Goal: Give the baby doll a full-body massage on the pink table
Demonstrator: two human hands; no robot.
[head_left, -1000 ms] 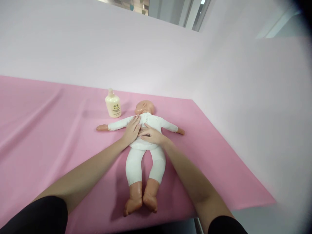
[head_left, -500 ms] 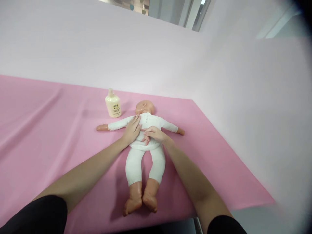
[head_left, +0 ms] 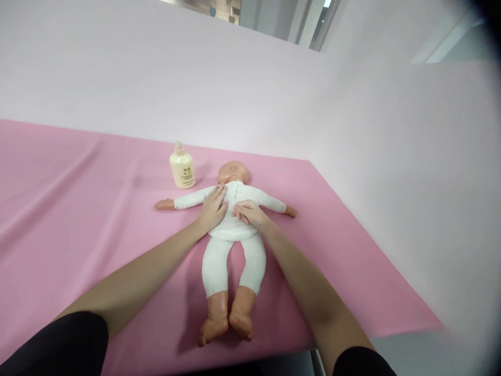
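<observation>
A baby doll [head_left: 237, 228] in a white top and leggings lies stretched out, head at the far end and turned to one side, arms spread, bare feet toward me. My left hand [head_left: 213, 208] rests flat on the left side of its torso, fingers extended toward the shoulder. Over the right half of the torso, my right hand [head_left: 249, 211] is loosely closed, its fingers curled in and nothing visible in them. The curled fingertips are partly hidden. Beyond the doll's left-hand arm stands a cream pump bottle [head_left: 182, 169] with dark print.
A pink cloth [head_left: 97, 209] with a few creases covers the table beneath the doll. White panels [head_left: 250, 104] rise along the back and the right side. Part of a room shows over the back panel's top edge.
My right hand's fingers, which were spread downward over the doll's torso, have drawn in and curled under the hand. My left hand and the doll stay in place.
</observation>
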